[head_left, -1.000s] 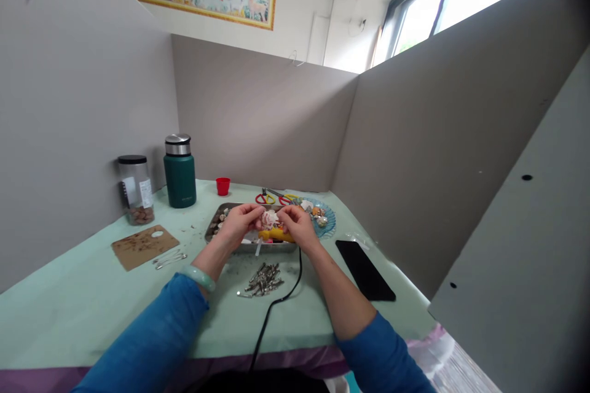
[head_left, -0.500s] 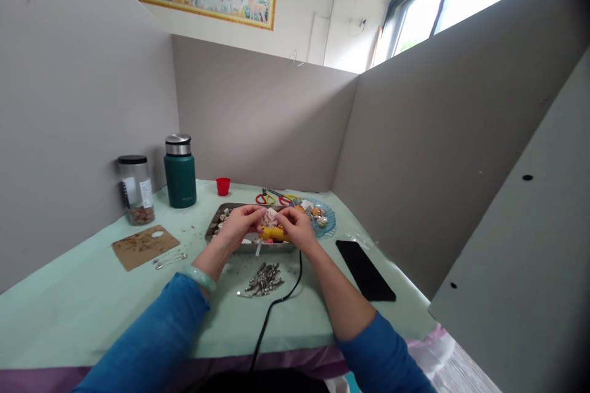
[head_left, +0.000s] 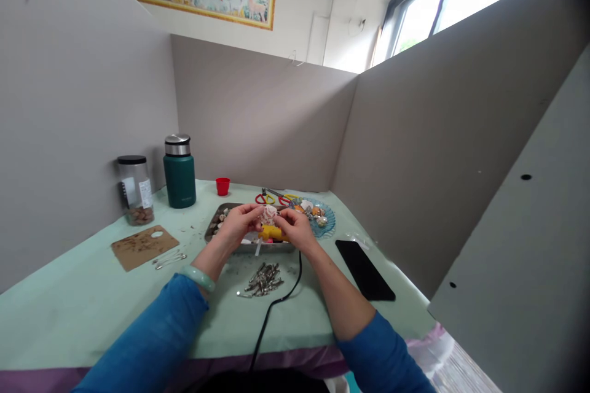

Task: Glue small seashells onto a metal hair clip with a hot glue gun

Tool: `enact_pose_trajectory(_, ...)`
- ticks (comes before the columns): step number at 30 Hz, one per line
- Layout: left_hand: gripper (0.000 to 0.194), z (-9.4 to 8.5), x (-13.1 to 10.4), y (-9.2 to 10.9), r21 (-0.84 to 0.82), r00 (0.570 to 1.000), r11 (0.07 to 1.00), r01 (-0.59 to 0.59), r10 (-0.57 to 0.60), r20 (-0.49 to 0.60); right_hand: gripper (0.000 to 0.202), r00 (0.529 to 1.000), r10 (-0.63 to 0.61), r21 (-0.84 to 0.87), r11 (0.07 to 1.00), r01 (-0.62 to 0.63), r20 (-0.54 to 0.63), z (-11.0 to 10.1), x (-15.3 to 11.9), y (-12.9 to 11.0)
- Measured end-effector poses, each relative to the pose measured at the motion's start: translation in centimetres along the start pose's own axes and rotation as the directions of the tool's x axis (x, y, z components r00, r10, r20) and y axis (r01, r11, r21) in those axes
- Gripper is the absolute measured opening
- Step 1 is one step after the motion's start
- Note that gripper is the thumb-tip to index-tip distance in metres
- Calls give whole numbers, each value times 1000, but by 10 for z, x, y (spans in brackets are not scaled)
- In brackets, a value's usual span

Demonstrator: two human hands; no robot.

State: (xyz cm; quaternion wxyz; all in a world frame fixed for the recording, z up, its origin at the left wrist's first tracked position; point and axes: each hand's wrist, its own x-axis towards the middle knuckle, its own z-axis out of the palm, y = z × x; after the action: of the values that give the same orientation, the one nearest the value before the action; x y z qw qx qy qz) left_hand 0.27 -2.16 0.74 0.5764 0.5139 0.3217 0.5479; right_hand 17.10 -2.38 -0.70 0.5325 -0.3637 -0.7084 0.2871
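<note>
Above a metal tray, a small white-and-red patterned piece, perhaps a shell or fabric flower, is pinched between both hands. My left hand grips its left side with thumb and fingers. On its right side, my right hand closes thumb and fingertips on the edge. Just below lies a yellow glue gun across the tray, its black cord running toward the front table edge. Shells and small pieces show in the tray, partly covered by the hands. A pile of metal clips lies in front.
A blue glass plate with small ornaments stands right of the tray, scissors and a red cup behind. A black phone lies right. On the left are a green bottle, a jar, cardboard and safety pins.
The patterned piece has turned slightly and shows more of its face between the fingers. Both hands stay in nearly the same place.
</note>
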Motion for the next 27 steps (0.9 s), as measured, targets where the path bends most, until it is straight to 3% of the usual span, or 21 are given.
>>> enact_pose_trajectory(27,33,2,-2,2,-47,1000,999,-27,28,0,25,999,45,39,998,-44,-15,0,2,6)
